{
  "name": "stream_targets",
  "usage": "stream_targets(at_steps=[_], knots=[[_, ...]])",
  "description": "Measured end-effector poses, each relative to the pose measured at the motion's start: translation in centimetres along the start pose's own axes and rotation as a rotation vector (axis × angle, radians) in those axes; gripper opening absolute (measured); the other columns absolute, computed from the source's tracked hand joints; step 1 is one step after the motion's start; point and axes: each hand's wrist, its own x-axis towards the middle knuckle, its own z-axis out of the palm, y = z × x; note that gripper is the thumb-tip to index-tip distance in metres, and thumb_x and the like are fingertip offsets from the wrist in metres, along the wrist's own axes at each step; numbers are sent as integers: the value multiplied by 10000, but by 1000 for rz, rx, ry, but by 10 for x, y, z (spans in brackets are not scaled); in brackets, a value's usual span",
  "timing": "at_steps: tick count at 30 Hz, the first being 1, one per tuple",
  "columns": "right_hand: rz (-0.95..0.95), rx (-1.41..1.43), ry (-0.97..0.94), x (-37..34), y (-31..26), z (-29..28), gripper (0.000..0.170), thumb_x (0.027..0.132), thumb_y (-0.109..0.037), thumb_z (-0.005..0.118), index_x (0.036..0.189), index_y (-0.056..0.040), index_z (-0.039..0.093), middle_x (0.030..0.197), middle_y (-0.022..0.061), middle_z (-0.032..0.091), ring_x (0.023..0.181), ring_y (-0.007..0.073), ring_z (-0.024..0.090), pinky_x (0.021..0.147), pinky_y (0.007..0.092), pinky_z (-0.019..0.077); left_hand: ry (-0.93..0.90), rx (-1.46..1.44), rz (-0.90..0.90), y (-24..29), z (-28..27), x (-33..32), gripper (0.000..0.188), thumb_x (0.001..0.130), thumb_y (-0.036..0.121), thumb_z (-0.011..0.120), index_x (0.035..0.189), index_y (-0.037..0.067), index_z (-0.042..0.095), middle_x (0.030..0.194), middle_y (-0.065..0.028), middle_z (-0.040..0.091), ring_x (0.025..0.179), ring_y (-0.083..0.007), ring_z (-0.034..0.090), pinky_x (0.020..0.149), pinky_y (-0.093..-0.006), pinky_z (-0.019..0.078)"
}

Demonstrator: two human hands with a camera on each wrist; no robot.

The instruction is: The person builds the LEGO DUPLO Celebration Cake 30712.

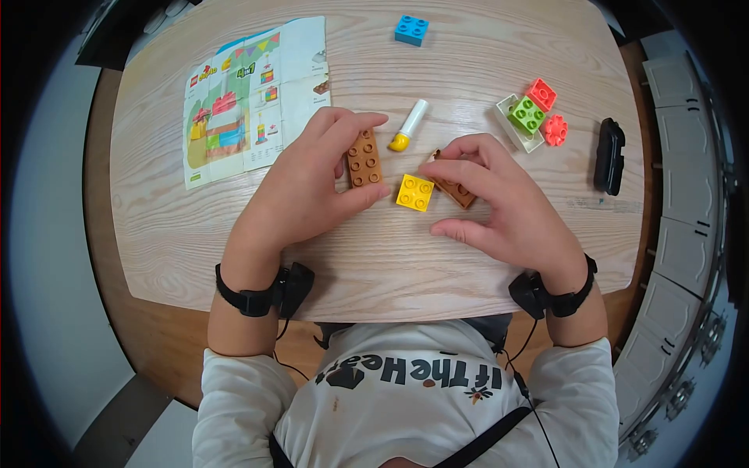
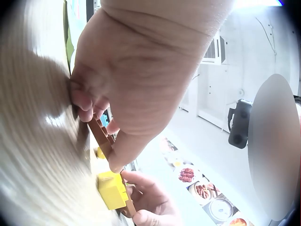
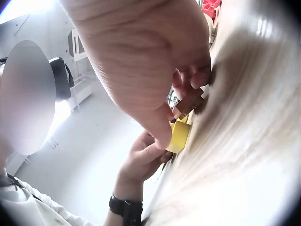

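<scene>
On the left, my left hand (image 1: 300, 183) holds a light brown toy brick (image 1: 364, 162) with two rows of studs, thumb at its near end and fingers at its far end. The same brick (image 2: 101, 139) shows edge-on in the left wrist view. My right hand (image 1: 511, 199) has its fingers curled over the far end of a darker brown brick (image 1: 460, 195), which lies slanted and partly hidden. Its thumb stands apart, towards the near side. Between the hands sits a yellow brick (image 1: 415, 193), studs up. Just beyond is a white stick with a yellow end (image 1: 413, 125).
A creased instruction sheet (image 1: 300, 117) lies at the left. A blue brick (image 1: 411, 30) is at the back. To the right are a white brick (image 1: 530, 143), a green brick (image 1: 527, 115), a coral brick (image 1: 541, 94) and a coral flower (image 1: 555, 130), with a black case (image 1: 610, 156) beyond.
</scene>
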Motion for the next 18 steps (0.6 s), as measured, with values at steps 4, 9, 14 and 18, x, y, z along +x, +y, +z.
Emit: stream_targets(at_steps=[4,9,14,18], knots=[[11,-52,33,0,3,0,544,874,-16,835,1393,-99,695,1290,131,573,1126,286,653,919,356,582,14,8,35,-4,2,-1,726,863,138,916,1517,100,602,1270,-48,597,843,-132,474,755,-254,477],[101,-61,102,2,1,-6,538,894,63,750,1405,-91,682,1270,130,568,1096,270,647,887,348,576,25,-10,11,0,0,1,696,881,118,892,1514,100,603,1308,-57,604,845,-121,478,740,-253,478],[158,-56,95,2,-4,-9,552,905,100,672,1428,-78,656,1251,142,587,1093,294,642,891,346,558,100,37,156,-14,5,4,648,882,26,811,1493,86,604,1358,-96,605,942,-171,580,785,-271,521],[55,-122,172,4,1,-2,598,903,140,601,1464,-66,632,1264,147,628,1119,287,643,899,328,533,41,92,96,-14,5,1,636,869,90,796,1476,73,607,1471,-172,571,1261,-385,661,1047,-424,579]])
